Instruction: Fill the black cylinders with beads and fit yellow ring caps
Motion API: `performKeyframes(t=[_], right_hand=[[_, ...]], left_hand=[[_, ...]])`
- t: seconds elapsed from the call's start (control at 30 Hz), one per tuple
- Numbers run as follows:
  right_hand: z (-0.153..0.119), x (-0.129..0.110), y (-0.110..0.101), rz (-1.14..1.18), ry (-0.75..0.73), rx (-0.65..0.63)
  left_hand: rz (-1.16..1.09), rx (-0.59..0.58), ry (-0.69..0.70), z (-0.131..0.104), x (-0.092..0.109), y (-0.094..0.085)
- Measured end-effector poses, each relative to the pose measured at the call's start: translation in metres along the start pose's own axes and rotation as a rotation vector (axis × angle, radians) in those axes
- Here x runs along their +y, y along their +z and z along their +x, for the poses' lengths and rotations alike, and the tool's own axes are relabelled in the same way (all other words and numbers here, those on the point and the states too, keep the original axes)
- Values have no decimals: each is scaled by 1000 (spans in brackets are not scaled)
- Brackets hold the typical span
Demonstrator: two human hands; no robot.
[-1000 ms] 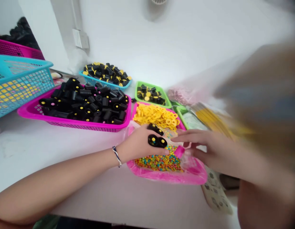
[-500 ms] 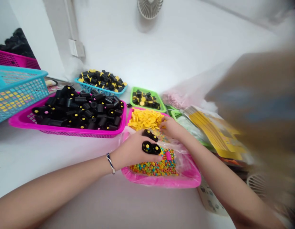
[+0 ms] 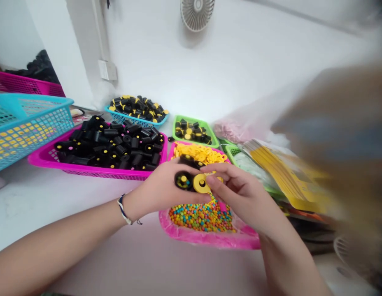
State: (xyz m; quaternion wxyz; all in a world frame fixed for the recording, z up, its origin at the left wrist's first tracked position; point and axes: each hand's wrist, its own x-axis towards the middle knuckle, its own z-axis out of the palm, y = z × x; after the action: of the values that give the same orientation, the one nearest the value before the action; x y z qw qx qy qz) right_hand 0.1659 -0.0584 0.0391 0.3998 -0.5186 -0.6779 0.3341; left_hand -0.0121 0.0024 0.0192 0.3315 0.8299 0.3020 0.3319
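My left hand (image 3: 158, 185), with a braided bracelet at its wrist, is closed around several black cylinders (image 3: 180, 181). Their open ends face right; coloured balls and a yellow centre show inside one. A yellow ring-shaped cap (image 3: 201, 185) covers the end of a neighbouring cylinder. My right hand (image 3: 245, 191) touches this cap with thumb and fingers, pinching another yellow piece partly hidden by the fingertips. Below both hands, small multicoloured balls (image 3: 197, 218) fill a plastic-lined pink tray (image 3: 206, 241). Behind them lie loose yellow caps (image 3: 206, 153) in a pink basket.
A magenta basket (image 3: 101, 172) of black cylinders stands left, beside a blue basket (image 3: 33, 127). At the back are a blue basket (image 3: 135, 119) and a green basket (image 3: 195, 143) of yellow-capped cylinders. Yellow packaging cards (image 3: 277, 172) lie right. A fan (image 3: 197, 14) is above.
My right hand has come from the yellow caps toward me, to the cylinders in my left hand. A yellow cap now sits over one cylinder end. The view has shifted slightly.
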Motion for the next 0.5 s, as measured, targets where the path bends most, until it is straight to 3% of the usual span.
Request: performKeyframes(t=[0.2,0.3,0.37,0.5], right_hand=[[2,6,7,38,-38,54],[0,6,9,-91,-67,67],[-2,6,8,-289,-195,90],[-6,7,2,-703,-606,42]], left_hand=[[-41,-43,10,0,1,-4],[0,-20,0,0,-1,-7],[25,-19,21,0,-2,-8],[4,-38,39,0,-2,-10]])
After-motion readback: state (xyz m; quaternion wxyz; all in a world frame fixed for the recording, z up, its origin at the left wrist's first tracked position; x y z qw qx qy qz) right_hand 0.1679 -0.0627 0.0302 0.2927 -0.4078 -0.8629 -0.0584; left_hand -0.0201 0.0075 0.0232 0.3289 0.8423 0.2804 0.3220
